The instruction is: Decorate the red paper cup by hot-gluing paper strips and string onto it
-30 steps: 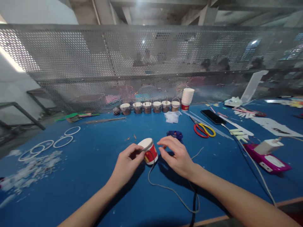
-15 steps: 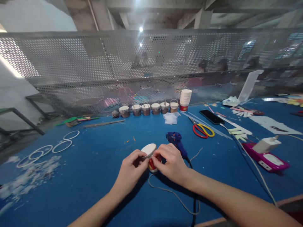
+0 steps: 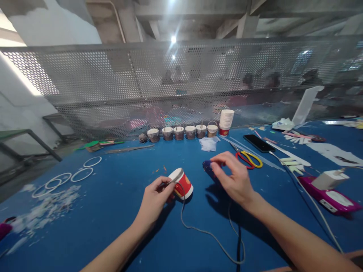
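Note:
My left hand (image 3: pixel 155 200) pinches a red-and-white paper cup (image 3: pixel 185 185), tilted on its side above the blue table. A grey cord (image 3: pixel 198 228) passes under my left fingers at the cup's rim and trails loosely across the table to the right. My right hand (image 3: pixel 234 177) is over a blue hot glue gun (image 3: pixel 211 170), its thumb and curved fingers apart around the gun's body. That hand hides much of the gun, and I cannot tell whether the fingers touch it. The gun's dark cable (image 3: pixel 238 241) runs toward the near edge.
Several grey-wrapped cups (image 3: pixel 178 133) line the back beside a stack of paper cups (image 3: pixel 227 120). Scissors (image 3: pixel 249 159), a phone (image 3: pixel 258 143) and a magenta power strip (image 3: pixel 330 194) lie to the right. White rings (image 3: pixel 82 174) and scraps (image 3: pixel 53 204) are at left.
My right hand has left the cup and moved right to the glue gun. The cup has tipped further in my left hand, showing more of its red side. The view has shifted slightly.

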Tool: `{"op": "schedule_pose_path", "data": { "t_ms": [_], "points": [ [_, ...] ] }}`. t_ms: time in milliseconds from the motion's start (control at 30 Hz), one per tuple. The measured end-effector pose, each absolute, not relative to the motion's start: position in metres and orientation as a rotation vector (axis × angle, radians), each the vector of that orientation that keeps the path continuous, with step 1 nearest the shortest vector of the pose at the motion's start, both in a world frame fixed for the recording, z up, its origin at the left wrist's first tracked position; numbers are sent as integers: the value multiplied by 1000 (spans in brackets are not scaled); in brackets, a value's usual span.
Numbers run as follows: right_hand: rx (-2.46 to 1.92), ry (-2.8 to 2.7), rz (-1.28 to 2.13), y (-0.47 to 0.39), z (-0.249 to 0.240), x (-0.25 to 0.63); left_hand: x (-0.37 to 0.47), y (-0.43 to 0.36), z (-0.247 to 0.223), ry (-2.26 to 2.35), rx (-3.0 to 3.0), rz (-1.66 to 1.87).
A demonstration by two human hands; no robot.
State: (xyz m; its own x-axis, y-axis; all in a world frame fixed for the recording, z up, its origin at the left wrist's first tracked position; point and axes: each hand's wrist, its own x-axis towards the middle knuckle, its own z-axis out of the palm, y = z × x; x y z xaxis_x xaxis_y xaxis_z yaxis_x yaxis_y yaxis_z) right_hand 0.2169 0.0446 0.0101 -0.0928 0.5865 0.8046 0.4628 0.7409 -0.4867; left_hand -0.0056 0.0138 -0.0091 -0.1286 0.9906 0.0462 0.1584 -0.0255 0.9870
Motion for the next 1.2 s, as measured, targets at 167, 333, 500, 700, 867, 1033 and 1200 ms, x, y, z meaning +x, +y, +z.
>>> {"op": "schedule_pose_path", "data": {
  "t_ms": [167, 333, 500, 700, 867, 1033, 1200],
  "points": [
    [-1168, -1658, 324, 64, 0, 250, -9, 18, -9, 1380, 1212, 1325],
    [-1502, -1817, 588, 65, -30, 251, -8, 20, -12, 1390, 1199, 1334],
    [-1520, -1871, 571, 73, -51, 240, -6, 21, -14, 1406, 1195, 1346],
    [-1381, -1700, 680, 76, -55, 235, -1, 19, -13, 1418, 1223, 1320],
    [-1113, -1600, 1012, 44, -31, 225, -1, 19, -15, 1407, 1256, 1334],
    [-1040, -1626, 940, 21, -24, 215, 1, 17, -16, 1363, 1234, 1317],
    [-966, -1689, 837, 20, -29, 195, 8, 16, -20, 1304, 1160, 1274]
  ]
}}
